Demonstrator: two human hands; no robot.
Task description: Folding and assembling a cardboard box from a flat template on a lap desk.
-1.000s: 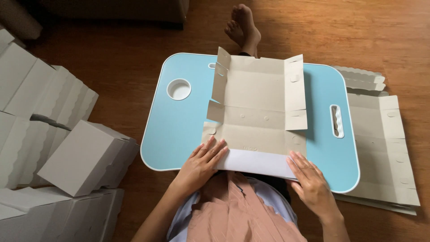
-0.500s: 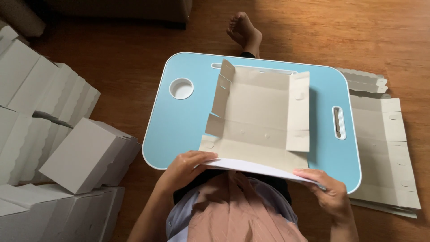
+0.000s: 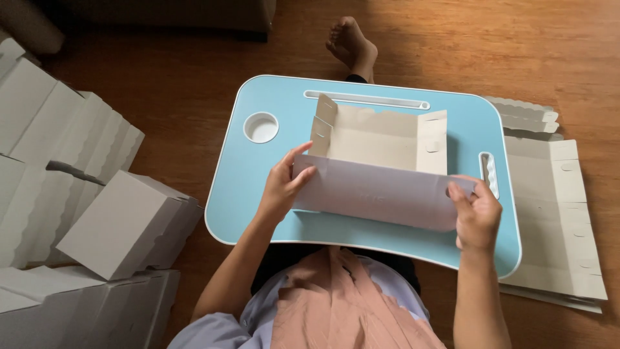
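Head view: a person seated on the floor folds a flat cardboard box blank [image 3: 381,161] on a light-blue lap tabletop [image 3: 258,194], centre of frame.
Change: the near panel, lying flat a second ago, now stands lifted toward the camera; both side flaps are upright, so the blank reads as partly shaped into a box.
Left hand [image 3: 284,187]: fingers closed on the left end of the raised panel, thumb on top.
Right hand [image 3: 476,216]: fingers pinching the panel's right end.
Tabletop features: one round cup recess [image 3: 261,127] at upper left, one long slot [image 3: 368,100] along the far edge, one handle slot at right.
Right of frame: a stack of unfolded blanks [image 3: 555,213] on the wooden floor [image 3: 161,77]; number cannot be told.
Left of frame: finished grey boxes [image 3: 123,223] piled, at least five.
Top centre: one bare foot [image 3: 352,42].
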